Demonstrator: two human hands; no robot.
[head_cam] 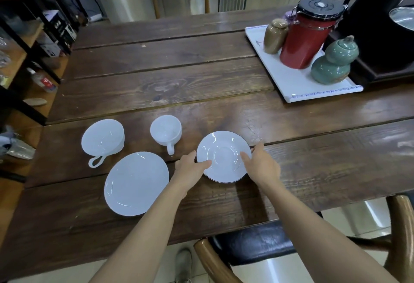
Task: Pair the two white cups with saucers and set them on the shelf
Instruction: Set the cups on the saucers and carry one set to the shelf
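Two white cups stand on the wooden table (pixel 156 85): a wide cup (pixel 102 139) at the left and a smaller cup (pixel 165 131) in the middle, both with handles pointing toward me. A large plain saucer (pixel 136 183) lies in front of them. A smaller saucer (pixel 224 151) with a dark rim lies to the right. My left hand (pixel 190 166) grips its left edge, thumb on top. My right hand (pixel 261 163) grips its right edge, thumb over the rim. The saucer looks slightly tilted on the table.
A dark metal shelf (pixel 26 43) with wooden boards stands at the left, holding boxes and glassware. A white tray (pixel 289 81) at the back right carries a red canister (pixel 307 36), a brown jar and a green gourd jar. A chair (pixel 253 244) stands under the near edge.
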